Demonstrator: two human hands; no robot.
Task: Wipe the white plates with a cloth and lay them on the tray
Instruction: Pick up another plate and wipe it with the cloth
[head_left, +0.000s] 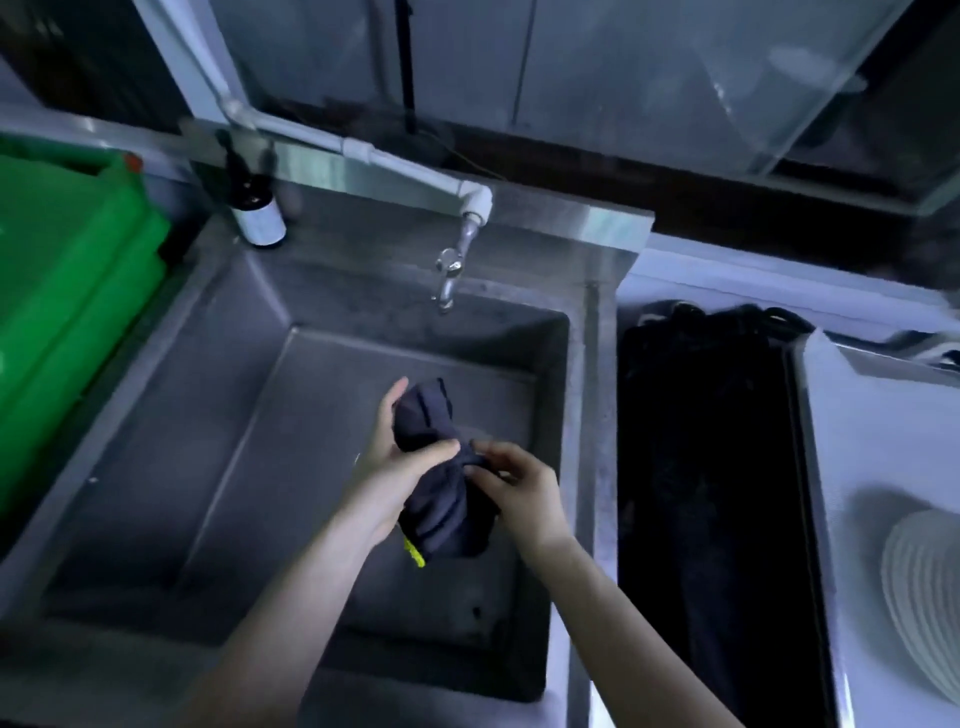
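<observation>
A dark navy cloth (441, 499), bunched up and with a small yellow tag at its lower edge, hangs over the steel sink basin (218, 467). My left hand (395, 467) wraps around its upper part, thumb across the front. My right hand (519, 483) pinches the cloth's middle from the right side. A stack of white ribbed plates (924, 587) lies at the far right edge, partly cut off. The plates rest on a pale tray-like surface (857, 447).
A tap (449, 270) on a white pipe hangs over the back of the sink. A dark bottle (257, 208) stands on the sink's back left corner. Green crates (67, 291) sit at the left. A black gap (701, 467) lies between sink and right counter.
</observation>
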